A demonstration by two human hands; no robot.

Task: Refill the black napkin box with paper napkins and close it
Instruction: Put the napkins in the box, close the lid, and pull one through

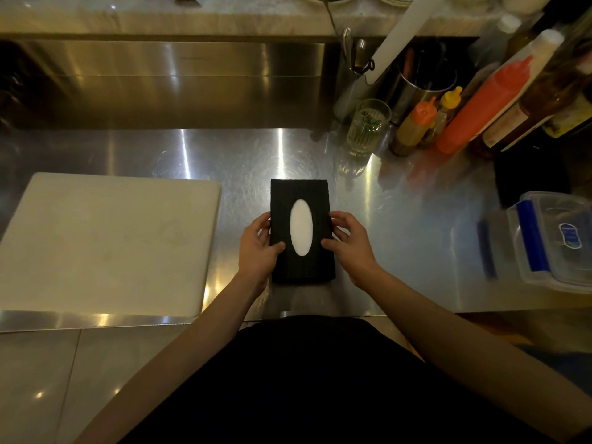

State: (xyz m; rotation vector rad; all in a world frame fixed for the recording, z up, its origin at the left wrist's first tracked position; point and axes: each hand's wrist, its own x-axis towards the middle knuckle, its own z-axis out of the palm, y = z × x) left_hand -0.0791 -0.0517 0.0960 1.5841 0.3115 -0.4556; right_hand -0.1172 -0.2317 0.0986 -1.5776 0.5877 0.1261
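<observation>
A: Black napkin box [302,193] centre frame on the steel counter [400,219], right of the white cutting board [105,241]. Paper napkins [301,227] show white in the oval slot.
B: Hands?
A: Left hand [258,248] and right hand [350,248] clasp the long sides, fingers curled, thumbs on top. Lid seam unclear; probably seated.
B: Press both edges evenly and check the corners sit flush.

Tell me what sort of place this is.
Probably a restaurant or café kitchen: a stainless steel counter, sauce squeeze bottles beside a utensil canister, and a black napkin box.
</observation>
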